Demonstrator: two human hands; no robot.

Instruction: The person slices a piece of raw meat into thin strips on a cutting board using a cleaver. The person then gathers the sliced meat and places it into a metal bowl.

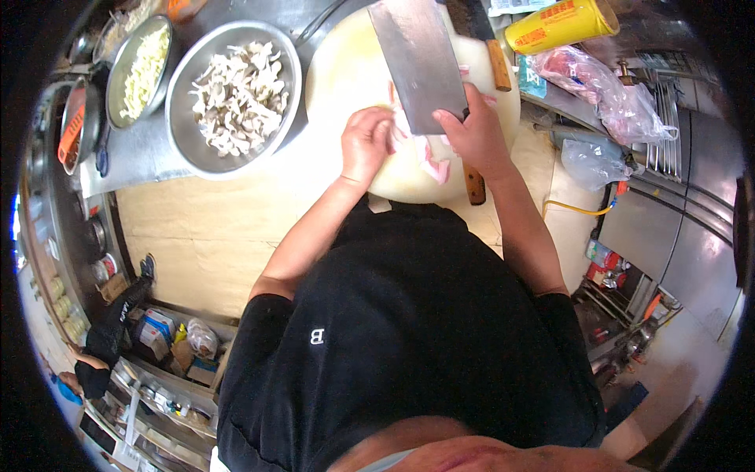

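A round pale cutting board [346,75] lies on the steel counter. Pink raw meat [431,161] rests on its near edge. My left hand [366,143] is curled with its knuckles on the meat, pressing it down. My right hand [477,134] is closed around the handle of a wide steel cleaver [418,61], whose blade stands flat toward the camera just right of my left fingers. A second knife with a wooden handle [474,186] lies under my right wrist at the board's edge.
A metal bowl of torn mushrooms [236,94] stands left of the board, with a bowl of pale shredded vegetable [141,71] beyond it. A yellow canister [560,23], a bag of red meat [598,82] and another wooden-handled knife [497,64] lie at right.
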